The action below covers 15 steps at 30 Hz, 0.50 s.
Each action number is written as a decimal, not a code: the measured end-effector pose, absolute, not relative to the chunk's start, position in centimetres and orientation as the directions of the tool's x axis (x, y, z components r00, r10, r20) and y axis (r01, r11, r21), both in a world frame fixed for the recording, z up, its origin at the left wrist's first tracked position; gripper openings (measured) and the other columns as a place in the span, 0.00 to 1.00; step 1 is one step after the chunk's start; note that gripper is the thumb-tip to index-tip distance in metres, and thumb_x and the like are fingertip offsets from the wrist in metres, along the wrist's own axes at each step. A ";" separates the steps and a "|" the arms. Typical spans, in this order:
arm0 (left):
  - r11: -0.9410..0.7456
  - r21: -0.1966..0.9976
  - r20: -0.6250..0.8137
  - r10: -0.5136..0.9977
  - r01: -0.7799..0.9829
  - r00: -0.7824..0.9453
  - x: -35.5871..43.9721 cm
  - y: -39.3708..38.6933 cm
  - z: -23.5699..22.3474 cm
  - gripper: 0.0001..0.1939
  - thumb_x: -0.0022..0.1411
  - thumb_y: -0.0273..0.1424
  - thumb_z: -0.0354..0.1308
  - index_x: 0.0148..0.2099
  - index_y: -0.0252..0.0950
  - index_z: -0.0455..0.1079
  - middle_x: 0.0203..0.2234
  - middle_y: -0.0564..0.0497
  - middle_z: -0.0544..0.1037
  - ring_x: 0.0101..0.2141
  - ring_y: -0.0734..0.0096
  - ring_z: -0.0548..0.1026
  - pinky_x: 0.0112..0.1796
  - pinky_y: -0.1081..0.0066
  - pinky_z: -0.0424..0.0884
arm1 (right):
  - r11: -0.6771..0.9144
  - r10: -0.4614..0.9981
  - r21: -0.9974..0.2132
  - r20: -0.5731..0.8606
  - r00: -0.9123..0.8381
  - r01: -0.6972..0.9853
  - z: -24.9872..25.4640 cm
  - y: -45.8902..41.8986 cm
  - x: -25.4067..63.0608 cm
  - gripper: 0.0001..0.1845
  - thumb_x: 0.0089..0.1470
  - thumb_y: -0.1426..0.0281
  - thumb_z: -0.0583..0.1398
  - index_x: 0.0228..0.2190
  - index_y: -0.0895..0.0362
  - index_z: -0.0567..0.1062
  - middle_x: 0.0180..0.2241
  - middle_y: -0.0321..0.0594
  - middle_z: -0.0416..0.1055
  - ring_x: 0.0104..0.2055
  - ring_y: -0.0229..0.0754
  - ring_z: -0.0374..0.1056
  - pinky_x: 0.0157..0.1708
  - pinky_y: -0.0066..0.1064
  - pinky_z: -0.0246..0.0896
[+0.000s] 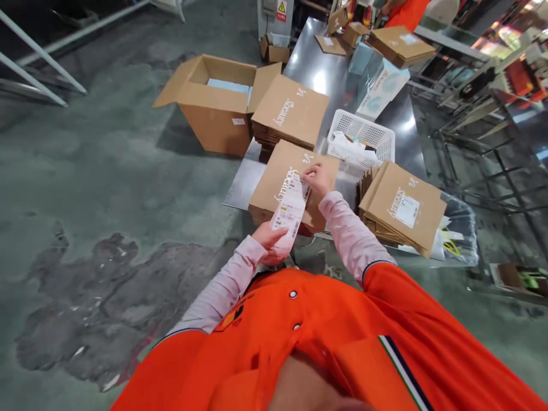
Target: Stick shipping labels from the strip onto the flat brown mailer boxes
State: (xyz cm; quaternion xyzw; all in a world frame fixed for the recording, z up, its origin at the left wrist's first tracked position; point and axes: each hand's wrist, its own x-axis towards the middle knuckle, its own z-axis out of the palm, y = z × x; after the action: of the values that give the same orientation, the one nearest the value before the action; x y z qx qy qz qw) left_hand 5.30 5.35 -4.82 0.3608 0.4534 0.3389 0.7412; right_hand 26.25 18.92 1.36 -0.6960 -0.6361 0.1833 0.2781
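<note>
My left hand (269,235) is closed around the lower part of a strip of printed shipping labels (289,214), thumb on top. The strip runs up over the near stack of flat brown cartons (270,181), which carry white lettering. At its upper end my right hand (317,178) pinches the label strip, fingers bent together above the top carton. Right of my hands lies another pile of flat cartons (406,205), and a white label (407,211) is stuck on its top one.
A metal table (314,54) bears a further carton stack (291,108), a white plastic basket (385,140) with papers, and a pale printed box (383,88). Left of it stands an open cardboard box (214,123). A person in orange (405,14) is at the far end.
</note>
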 end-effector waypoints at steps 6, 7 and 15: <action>0.566 0.823 -0.520 0.784 -0.048 0.341 0.4 -0.7 -6.0 0.29 0.34 0.46 0.75 0.35 0.30 0.78 0.29 0.42 0.81 0.34 0.55 0.78 0.36 0.64 0.73 | 0.010 0.997 -0.238 0.082 0.010 0.971 0.4 19.6 24.2 0.47 0.55 0.53 0.62 0.65 0.66 0.54 0.67 0.63 0.47 0.69 0.64 0.43 0.64 0.60 0.37; 0.559 0.826 -0.509 0.794 -0.070 0.332 -0.4 -0.7 -5.4 0.28 0.35 0.47 0.74 0.35 0.31 0.78 0.29 0.43 0.81 0.32 0.57 0.78 0.35 0.64 0.73 | 0.113 0.993 -0.184 0.049 -0.106 0.976 0.3 18.4 23.4 0.45 0.57 0.52 0.59 0.65 0.67 0.54 0.68 0.63 0.44 0.70 0.63 0.38 0.64 0.61 0.32; 0.292 0.954 -0.290 0.956 0.065 -0.032 1.3 11.9 3.0 0.11 0.58 0.36 0.61 0.30 0.33 0.72 0.19 0.51 0.74 0.27 0.65 0.74 0.28 0.71 0.67 | 0.585 0.795 -0.496 0.196 -0.574 0.641 -2.0 5.2 24.3 0.26 0.65 0.56 0.47 0.54 0.55 0.72 0.58 0.48 0.67 0.63 0.46 0.61 0.64 0.43 0.52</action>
State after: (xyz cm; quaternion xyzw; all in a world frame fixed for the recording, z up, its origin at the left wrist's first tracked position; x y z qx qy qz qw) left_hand 1.30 11.88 3.03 0.4325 0.5906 0.4086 0.5451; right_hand 24.31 5.16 -2.01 -0.4142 -0.8668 0.1890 0.2032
